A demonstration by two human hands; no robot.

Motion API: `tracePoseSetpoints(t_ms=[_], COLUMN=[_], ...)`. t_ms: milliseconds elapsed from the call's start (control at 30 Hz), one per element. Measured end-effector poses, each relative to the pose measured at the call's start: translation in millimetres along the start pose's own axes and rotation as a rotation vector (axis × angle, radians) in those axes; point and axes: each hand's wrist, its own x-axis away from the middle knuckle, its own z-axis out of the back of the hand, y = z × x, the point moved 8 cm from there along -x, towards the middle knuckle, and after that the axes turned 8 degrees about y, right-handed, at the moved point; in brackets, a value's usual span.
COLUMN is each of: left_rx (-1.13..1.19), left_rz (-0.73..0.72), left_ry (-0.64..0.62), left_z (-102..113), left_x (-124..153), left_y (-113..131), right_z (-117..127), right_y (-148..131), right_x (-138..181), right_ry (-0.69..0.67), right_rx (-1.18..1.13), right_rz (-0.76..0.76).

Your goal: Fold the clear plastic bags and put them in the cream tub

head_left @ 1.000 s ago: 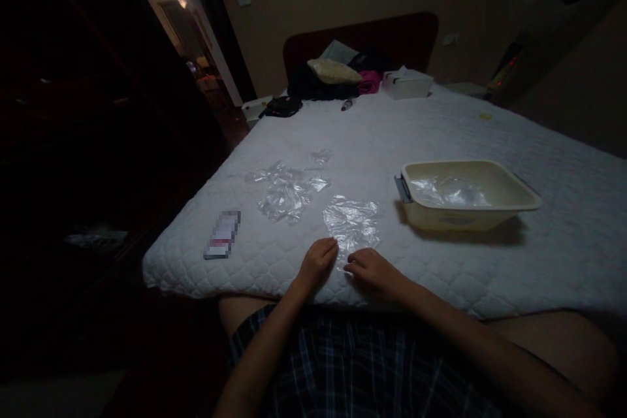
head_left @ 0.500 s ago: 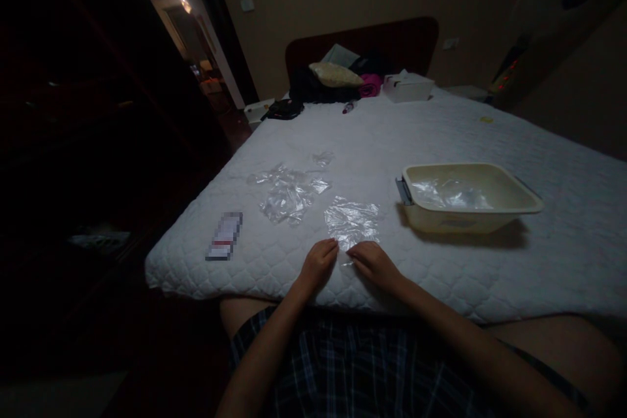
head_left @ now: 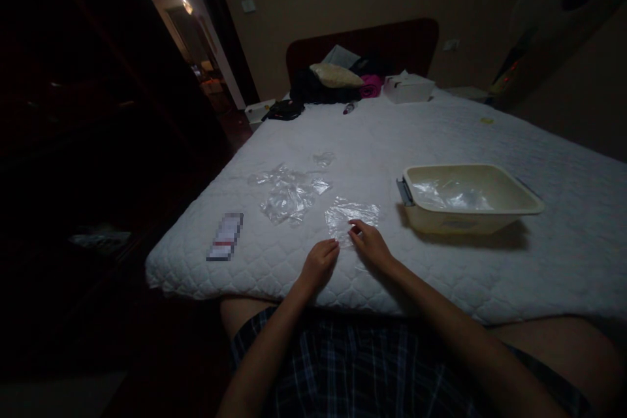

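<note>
A clear plastic bag (head_left: 337, 214) lies flat on the white quilted bed (head_left: 392, 137) in front of me. My left hand (head_left: 319, 264) is closed at the bag's near left corner, fingertips pressed together on its edge. Over the bag's right half is my right hand (head_left: 371, 245), its thumb and forefinger apart and nothing seen between them. Whether its fingertips touch the film I cannot tell. Further left lies a loose pile of crumpled clear bags (head_left: 287, 199), with a small piece of clear plastic (head_left: 323, 159) behind it.
To the right stands a cream plastic basin (head_left: 480, 219) with grey handles and clear plastic inside. A phone-like slab (head_left: 225, 236), blurred out, lies near the left edge. A pillow (head_left: 337, 75), dark cloth and a white box (head_left: 408, 88) are by the headboard (head_left: 411, 36).
My right hand has moved forward from the bag's near edge onto its right half, and its fingers have spread. My left hand stays in place at the near corner.
</note>
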Motion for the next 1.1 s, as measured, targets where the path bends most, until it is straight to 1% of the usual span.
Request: tracePoseSetpoints(t_ms=[167,267,400,500,600,733,767,800,867,933,967,1033,1100], left_rx=[0.000,-0.010,-0.042,-0.051,-0.022,0.026,0.033,0.038,0.043,0.045,0.046,0.042,0.028], left_rz=[0.002,0.018,0.030,0.097,0.192,0.298,0.314,0.319,0.305,0.287,0.281,0.274,0.254], left_ry=[-0.012,-0.020,-0.017,-0.049,-0.066,-0.083,-0.088,-0.090,-0.093,-0.093,-0.093,-0.096,-0.099], left_z=[0.9,0.0,-2.1,-5.4,-6.0,-6.4,-6.9,-7.2,-8.0,-8.4,-8.5,-8.8,-9.0], left_x=[-1.7,-3.4,-5.2,-5.7,-6.1,-6.0,-5.8,-5.8,-6.1,-6.5,-6.7,-7.1,-7.7], left_y=[1.3,0.6,0.3,-3.4,-8.2,-13.7,-14.8,-15.1,-14.1,-12.8,-12.4,-12.1,-11.0], right_z=[-8.9,-9.1,-7.1,-7.2,-3.6,9.7,9.7,6.0,-11.0,-33.4,-43.6,-58.5,-67.0], right_y=[4.1,4.8,0.7,1.2,6.6,11.6,11.5,11.1,9.9,10.9,13.7,23.4,34.9], right_x=[-6.7,-7.1,-5.2,-3.7,-5.2,-15.4,-18.6,-21.5,-24.5,-22.7,-20.8,-18.3,-19.2], right_ry=[-0.054,-0.045,-0.023,-0.041,-0.043,0.047,0.045,0.012,-0.126,-0.277,-0.327,-0.354,-0.332], right_rx=[0.071,0.126,0.196,0.216,0.179,-0.004,-0.082,-0.178,-0.399,-0.590,-0.655,-0.729,-0.758], right_rz=[0.006,0.036,0.113,0.128,0.084,-0.041,-0.082,-0.131,-0.263,-0.438,-0.535,-0.706,-0.814])
